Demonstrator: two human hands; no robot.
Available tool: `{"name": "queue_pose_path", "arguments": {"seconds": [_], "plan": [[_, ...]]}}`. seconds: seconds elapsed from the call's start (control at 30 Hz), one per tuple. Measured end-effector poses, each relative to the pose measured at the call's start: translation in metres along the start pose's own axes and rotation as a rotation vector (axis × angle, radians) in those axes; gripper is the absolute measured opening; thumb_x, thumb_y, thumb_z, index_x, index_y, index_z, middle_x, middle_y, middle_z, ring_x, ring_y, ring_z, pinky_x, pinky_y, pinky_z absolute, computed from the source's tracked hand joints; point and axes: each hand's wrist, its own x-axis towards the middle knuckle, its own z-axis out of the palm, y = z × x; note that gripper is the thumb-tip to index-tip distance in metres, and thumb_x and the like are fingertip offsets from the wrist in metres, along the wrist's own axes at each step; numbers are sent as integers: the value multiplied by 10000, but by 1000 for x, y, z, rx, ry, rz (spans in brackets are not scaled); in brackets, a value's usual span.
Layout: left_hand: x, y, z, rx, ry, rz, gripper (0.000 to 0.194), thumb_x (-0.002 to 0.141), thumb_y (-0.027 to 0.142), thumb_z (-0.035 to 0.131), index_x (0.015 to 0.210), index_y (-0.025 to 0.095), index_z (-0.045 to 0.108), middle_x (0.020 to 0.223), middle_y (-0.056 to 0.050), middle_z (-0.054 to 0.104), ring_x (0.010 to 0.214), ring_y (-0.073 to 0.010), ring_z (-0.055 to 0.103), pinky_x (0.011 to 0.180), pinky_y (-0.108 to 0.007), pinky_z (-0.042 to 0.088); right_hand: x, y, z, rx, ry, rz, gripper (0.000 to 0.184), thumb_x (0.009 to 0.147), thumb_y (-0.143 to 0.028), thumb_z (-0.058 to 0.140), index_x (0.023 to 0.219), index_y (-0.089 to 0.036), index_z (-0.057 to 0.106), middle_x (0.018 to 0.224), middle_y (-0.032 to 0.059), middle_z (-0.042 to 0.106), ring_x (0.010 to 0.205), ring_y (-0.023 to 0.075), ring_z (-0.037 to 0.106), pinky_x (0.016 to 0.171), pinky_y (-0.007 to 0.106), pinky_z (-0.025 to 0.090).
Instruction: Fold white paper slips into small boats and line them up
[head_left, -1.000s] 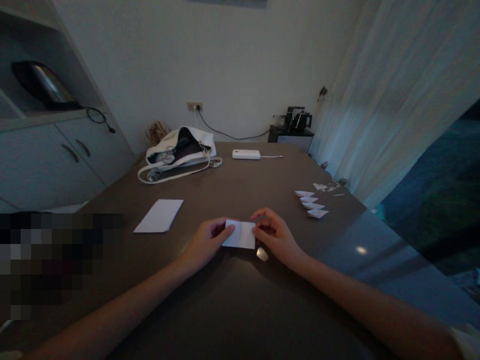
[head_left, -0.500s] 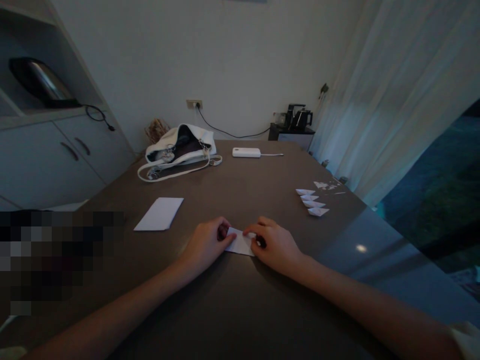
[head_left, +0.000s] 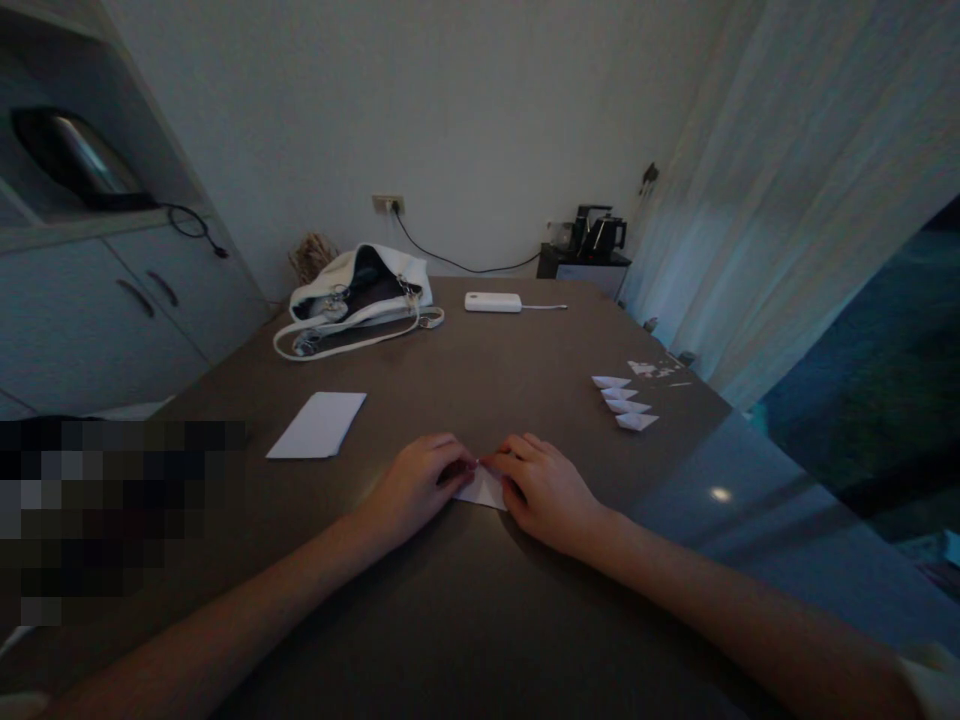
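Observation:
A small white folded paper (head_left: 481, 489) lies flat on the dark brown table (head_left: 480, 600) in front of me. My left hand (head_left: 415, 487) presses on its left side with curled fingers. My right hand (head_left: 544, 490) presses on its right side, fingertips meeting the left hand's over the top edge. Most of the paper is hidden under both hands; only a small lower part shows between them.
A white sheet (head_left: 318, 425) lies to the left. Several small folded paper boats (head_left: 624, 402) sit in a row at the right, with scraps behind. A white handbag (head_left: 358, 297) and a white power bank (head_left: 492, 302) lie at the far end. Curtains hang at right.
The paper was held slightly raised and wider a second ago; now it lies flat and folded smaller. Both hands have closed in over it until the fingertips meet.

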Motion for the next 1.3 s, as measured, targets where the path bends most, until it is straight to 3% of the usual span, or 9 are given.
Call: {"name": "queue_pose_path", "arguments": {"seconds": [0.17,0.4,1.3], "plan": [[3,-4,-6,-182,-74,-1,128,800,170,616,877,196,715,908,-41,686,817,-164,636,750,-258,472,1,1,2,41,4,22,300,816,-99,491,1070,-159,638,954,78,599,915,196,508,809,306,401],[6,-11,-16,-259,-187,77,190,814,169,602,922,243,739,978,-37,725,884,-181,667,812,-279,477,0,0,1,37,5,31,290,822,-116,483,1057,-160,648,970,82,613,925,203,520,822,311,405],[5,-13,-13,-31,-236,245,192,866,80,544,915,167,707,1012,-61,689,907,-157,646,831,-251,471,0,-5,-4,-120,-26,14,245,866,-173,465,1025,-206,648,967,50,610,889,197,506,720,314,335]]}}
